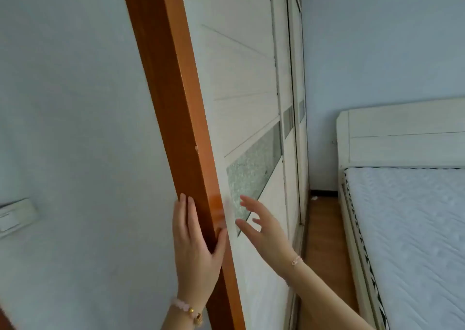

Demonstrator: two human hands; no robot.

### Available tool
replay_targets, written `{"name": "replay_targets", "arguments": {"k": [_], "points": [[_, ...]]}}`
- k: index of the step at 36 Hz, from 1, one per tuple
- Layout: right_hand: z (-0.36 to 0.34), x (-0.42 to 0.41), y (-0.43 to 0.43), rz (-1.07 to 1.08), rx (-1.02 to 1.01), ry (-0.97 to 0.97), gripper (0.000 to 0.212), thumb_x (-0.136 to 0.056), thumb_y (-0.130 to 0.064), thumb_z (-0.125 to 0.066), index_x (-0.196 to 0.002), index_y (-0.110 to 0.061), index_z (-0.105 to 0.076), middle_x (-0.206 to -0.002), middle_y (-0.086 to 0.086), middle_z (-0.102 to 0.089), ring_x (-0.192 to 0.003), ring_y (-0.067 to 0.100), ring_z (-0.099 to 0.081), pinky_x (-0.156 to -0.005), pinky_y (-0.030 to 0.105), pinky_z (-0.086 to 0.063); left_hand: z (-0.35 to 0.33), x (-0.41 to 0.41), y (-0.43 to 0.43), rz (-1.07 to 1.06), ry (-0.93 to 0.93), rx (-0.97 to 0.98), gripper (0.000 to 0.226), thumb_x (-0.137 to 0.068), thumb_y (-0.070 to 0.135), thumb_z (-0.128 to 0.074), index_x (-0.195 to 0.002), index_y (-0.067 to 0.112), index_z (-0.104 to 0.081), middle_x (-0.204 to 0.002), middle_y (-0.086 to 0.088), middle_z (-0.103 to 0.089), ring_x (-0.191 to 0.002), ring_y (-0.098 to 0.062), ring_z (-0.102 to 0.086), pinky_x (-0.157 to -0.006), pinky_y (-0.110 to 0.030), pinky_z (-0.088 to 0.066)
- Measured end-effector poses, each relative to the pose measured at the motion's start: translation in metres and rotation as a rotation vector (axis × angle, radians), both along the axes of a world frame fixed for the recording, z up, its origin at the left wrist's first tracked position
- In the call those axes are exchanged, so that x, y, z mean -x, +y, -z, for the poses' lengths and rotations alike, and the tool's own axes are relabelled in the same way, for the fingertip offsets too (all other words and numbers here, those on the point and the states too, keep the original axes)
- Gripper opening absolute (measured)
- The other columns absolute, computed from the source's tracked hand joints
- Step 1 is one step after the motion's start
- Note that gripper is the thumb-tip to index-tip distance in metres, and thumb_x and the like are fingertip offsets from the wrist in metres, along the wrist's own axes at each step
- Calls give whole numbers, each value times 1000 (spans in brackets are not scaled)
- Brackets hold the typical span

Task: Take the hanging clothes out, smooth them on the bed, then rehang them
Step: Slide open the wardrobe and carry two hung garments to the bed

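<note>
Four fingers of the left hand lie straight, pressed together on the orange door frame, thumb hooked round its edge. Fingers of the right hand spread just before the white wardrobe door. The bed lies right, well apart.

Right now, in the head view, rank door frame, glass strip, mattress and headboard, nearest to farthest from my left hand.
1. Door frame: held by the left hand.
2. Glass strip: just right, on the wardrobe.
3. Mattress: far right.
4. Headboard: far right, behind the mattress.
</note>
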State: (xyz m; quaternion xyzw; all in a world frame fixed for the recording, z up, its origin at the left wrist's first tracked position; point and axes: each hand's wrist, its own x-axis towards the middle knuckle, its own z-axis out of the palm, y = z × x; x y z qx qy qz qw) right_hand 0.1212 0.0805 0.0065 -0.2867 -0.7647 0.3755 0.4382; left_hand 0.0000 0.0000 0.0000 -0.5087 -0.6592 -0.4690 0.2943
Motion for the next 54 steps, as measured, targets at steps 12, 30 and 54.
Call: {"name": "replay_targets", "arguments": {"k": [12,30,54], "points": [[19,23,18,-160,101,82,51,-83,-39,-64,-127,-46,-38,-115,-30,-47,-106,-13,-48,-78,3,-42,13,-6,10,-62,-40,-42,72,-88,57,-39,-144,23,-11,-152,-2,-18,-142,-17,-15,-107,-44,-26],[20,24,43,-246,-73,84,59,-74,-34,-75,-124,-37,-45,-114,-15,-53,-103,-5,-51,-81,8,-48,15,-16,15,-120,-61,-182,66,-90,50,-46,-142,21,-17,-148,-6,-26,-141,-23,-27,-104,-50,-43],[25,29,105,-195,-121,116,61,-80,-26,-71,-134,-22,-44,-118,-7,-49,-101,2,-54,-80,14,-49,62,-78,27,-10,176,-62,48,-91,17,-46,-138,24,-38,-143,7,-38,-140,-11,-33,-112,-32,-36]]}}
